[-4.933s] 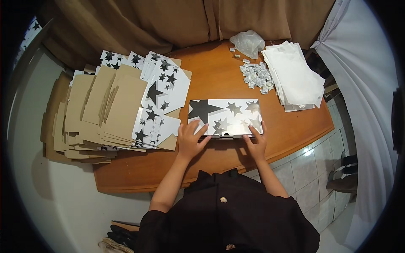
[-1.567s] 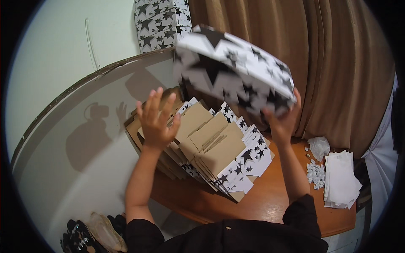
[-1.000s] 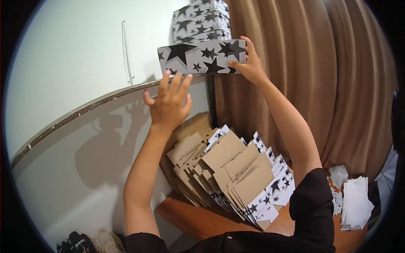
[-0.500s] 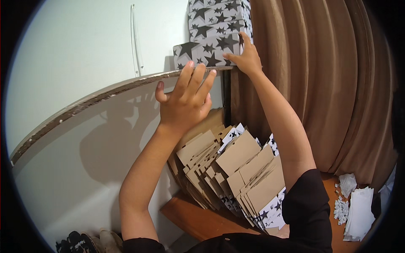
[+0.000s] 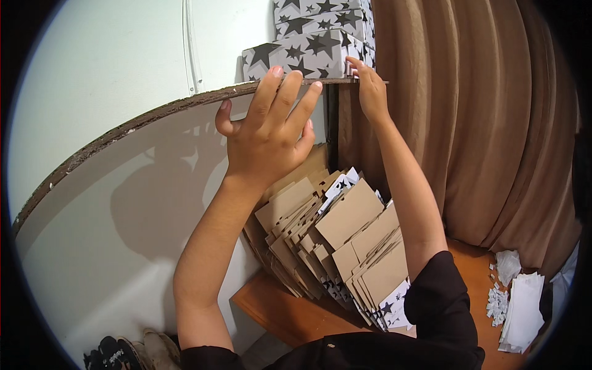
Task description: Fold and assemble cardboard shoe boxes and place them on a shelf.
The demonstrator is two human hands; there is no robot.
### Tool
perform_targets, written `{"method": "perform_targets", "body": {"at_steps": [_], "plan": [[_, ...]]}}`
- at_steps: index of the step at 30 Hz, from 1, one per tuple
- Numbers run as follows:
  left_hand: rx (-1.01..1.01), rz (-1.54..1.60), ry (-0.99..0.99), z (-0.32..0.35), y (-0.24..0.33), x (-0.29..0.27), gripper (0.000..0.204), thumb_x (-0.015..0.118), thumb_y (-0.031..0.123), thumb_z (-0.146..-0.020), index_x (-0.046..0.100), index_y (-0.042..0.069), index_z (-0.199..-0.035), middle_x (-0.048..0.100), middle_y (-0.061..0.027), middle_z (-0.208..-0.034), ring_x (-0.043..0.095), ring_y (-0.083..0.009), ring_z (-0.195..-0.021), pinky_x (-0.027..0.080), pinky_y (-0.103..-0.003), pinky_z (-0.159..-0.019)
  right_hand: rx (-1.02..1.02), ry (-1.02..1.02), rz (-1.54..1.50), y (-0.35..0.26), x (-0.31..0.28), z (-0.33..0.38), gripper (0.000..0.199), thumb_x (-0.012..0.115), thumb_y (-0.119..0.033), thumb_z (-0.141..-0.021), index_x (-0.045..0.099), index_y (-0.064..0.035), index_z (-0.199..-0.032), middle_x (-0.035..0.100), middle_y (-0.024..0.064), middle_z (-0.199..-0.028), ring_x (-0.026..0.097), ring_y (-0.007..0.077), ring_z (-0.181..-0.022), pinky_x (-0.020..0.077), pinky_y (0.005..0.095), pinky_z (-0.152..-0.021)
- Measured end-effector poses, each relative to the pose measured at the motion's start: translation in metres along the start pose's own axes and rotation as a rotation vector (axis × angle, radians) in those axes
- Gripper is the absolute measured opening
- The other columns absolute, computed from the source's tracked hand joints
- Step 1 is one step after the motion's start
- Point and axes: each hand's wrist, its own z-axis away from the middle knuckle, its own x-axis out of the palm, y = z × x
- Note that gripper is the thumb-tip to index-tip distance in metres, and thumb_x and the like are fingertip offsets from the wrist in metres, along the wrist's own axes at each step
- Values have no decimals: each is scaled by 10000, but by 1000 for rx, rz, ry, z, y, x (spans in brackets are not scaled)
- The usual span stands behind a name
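Way open onto shelf [image 5: 166, 111] left of front star box [image 5: 296, 55]; stacked boxes [image 5: 320, 23] bar room behind its right part. Right grip [image 5: 369, 89] at box's right end, curtain [image 5: 425, 117] beyond. Lower down, cardboard blanks [image 5: 351, 213] crowd surface [image 5: 277, 317].

Shelf [image 5: 160, 114]: 1 box [image 5: 293, 57] at front edge, stacked boxes [image 5: 320, 23] behind it | Right of shelf: curtain [image 5: 481, 123] | Below shelf: carton blanks [image 5: 351, 216] on table [image 5: 271, 308] | Table's right: packets [image 5: 497, 305], bag [image 5: 509, 267] behind them, sheets [image 5: 523, 311] right of them | Lower left: shoes [image 5: 117, 354]
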Motion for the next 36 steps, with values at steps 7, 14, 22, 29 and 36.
{"method": "perform_targets", "body": {"at_steps": [7, 14, 22, 29, 36], "plan": [[-21, 60, 19, -5, 3, 0, 404, 600, 323, -690, 620, 321, -1093, 507, 100, -1219, 364, -93, -1241, 167, -533, -904, 168, -286, 518, -28, -24, -36, 515, 281, -505, -942, 623, -180, -1148, 612, 58, -1167, 506, 230, -1167, 38, 570, -1056], [-102, 90, -99, -8, 4, -29, 330, 591, 333, -713, 654, 305, -1036, 507, 86, -1236, 345, -149, -1268, 138, -566, -940, -449, -144, 743, -49, -68, 65, 158, 564, -240, -843, 616, -110, -917, 601, 78, -964, 559, 260, -935, 345, 441, -893], [-234, 703, -242, 73, 83, -58, 301, 615, 214, -710, 660, 189, -1006, 549, -31, -1169, 476, -236, -1148, 261, -477, -951, 259, -197, 644, -35, -189, 353, 226, 604, -97, -745, 606, -42, -965, 566, 158, -956, 542, 334, -943, 428, 375, -812], [113, 1379, -994, 241, 266, -155, 435, 686, 237, -711, 595, 155, -1129, 503, -48, -1237, 414, -209, -1221, 301, -512, -917, 731, -143, 927, -98, -265, 548, 318, 611, -64, -680, 577, -36, -995, 576, 168, -954, 553, 338, -903, 448, 406, -796], [670, 1404, -1171, 315, 373, -187, 783, 693, 432, -720, 351, 198, -1384, 317, -88, -1448, 288, -251, -1334, 207, -532, -1058, 853, -319, 1041, -146, -284, 604, 431, 625, -106, -686, 539, -23, -1100, 544, 198, -1075, 545, 372, -966, 447, 441, -832]]}}
